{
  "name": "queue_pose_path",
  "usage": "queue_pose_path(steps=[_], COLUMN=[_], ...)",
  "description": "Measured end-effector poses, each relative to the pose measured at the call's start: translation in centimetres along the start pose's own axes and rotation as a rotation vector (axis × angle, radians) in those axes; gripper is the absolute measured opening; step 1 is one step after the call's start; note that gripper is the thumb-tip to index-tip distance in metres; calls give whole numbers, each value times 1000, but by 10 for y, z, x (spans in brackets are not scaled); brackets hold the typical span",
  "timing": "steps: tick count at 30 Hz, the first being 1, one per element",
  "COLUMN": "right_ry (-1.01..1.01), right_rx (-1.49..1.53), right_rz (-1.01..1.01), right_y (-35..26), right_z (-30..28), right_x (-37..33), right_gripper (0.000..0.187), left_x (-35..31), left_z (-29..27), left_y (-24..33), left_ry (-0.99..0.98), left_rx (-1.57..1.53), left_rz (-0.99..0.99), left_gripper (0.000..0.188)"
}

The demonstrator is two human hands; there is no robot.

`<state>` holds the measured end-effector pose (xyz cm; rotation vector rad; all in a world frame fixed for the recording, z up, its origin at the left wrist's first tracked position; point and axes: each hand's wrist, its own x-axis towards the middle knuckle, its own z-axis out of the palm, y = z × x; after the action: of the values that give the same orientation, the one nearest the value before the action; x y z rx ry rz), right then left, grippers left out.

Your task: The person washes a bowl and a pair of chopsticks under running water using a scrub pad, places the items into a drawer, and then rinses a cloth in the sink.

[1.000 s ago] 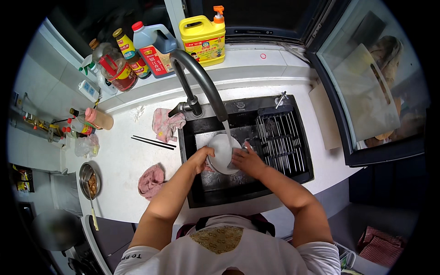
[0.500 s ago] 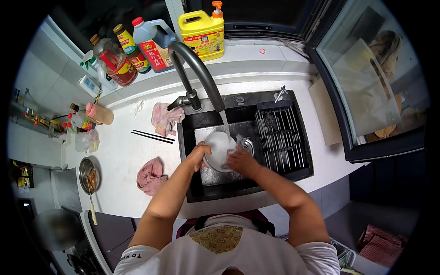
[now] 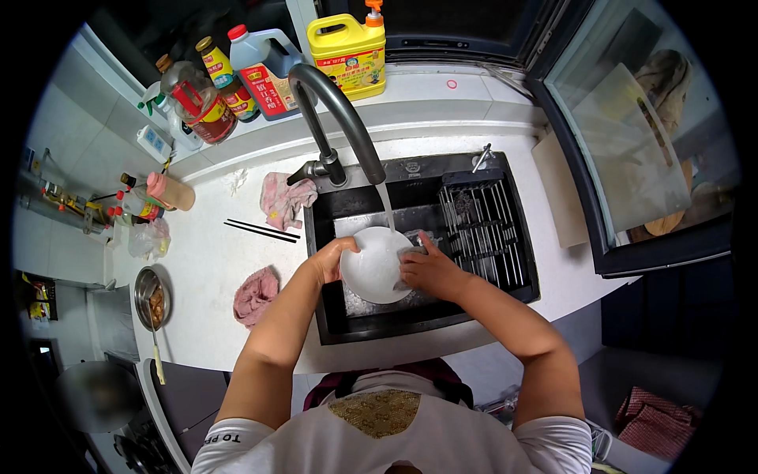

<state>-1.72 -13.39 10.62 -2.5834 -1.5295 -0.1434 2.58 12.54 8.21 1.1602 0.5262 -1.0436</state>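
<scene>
A white bowl (image 3: 373,267) is tipped up over the black sink (image 3: 330,338), its inside facing me, and water from the tap runs into it near the far rim. My left hand (image 3: 332,259) grips the bowl's left rim, the thumb lying over the edge. At the right rim, my right hand (image 3: 430,272) presses a grey wad (image 3: 407,265) against the bowl; whether it is a cloth or a scouring pad I cannot tell. The index finger of that hand sticks up, apart from the wad. The dark tap (image 3: 347,107) arches above.
A black rack (image 3: 485,237) fills the sink's right side. Left of the sink lie a patterned cloth (image 3: 283,201), black chopsticks (image 3: 260,231), a pink cloth (image 3: 256,297) and a metal pan (image 3: 150,296) with food. Bottles line the sill, including a yellow jug (image 3: 347,63). An open window (image 3: 545,95) juts in at right.
The bowl has tilted further toward me, so its inside shows more fully. My right hand has moved right to the bowl's outer rim, its index finger now lifted.
</scene>
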Motion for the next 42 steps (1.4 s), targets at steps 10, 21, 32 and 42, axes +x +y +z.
queue_pose_path(steps=[10,21,32,42], right_ry=[185,701,535,551], right_rx=[1331,1586,580,547], right_rz=[798,1245,975,826], right_y=[2,4,-40,-45], right_z=[-59,32,43,37], right_x=[2,18,63,53], right_gripper=[42,38,62,51], left_x=[16,28,15,8], left_z=[56,60,89,87], left_y=[8,-11,-26,-22], left_ry=[-395,463,742,712], left_rx=[-520,-250,-561,-516], left_rz=[135,471,602,678], left_gripper=[67,52,50,50])
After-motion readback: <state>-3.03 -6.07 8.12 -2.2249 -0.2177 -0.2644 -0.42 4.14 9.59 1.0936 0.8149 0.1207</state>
